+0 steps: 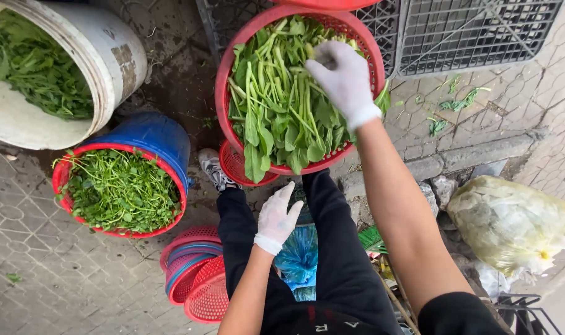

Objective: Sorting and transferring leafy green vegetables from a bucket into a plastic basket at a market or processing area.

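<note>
Red basket (223, 99), green stalks (282, 105); white-gloved right hand (343, 79); blue barrel (155, 136).

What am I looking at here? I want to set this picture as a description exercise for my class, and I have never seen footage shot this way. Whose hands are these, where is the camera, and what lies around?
There is one picture, taken by a camera worn on a person's head, looking down at their own arms and dark trousers. Both hands wear thin white gloves. The right hand reaches forward, its grip closed on the stems of the long-stemmed leafy greens heaped in a red plastic basket. The left hand hangs open above the lap and holds nothing.

On the paved ground to the left, another red basket of small-leaved greens sits on a blue bucket, beside a white bucket also holding greens. Empty baskets are stacked near the left knee. A yellowish plastic bag lies to the right.
</note>
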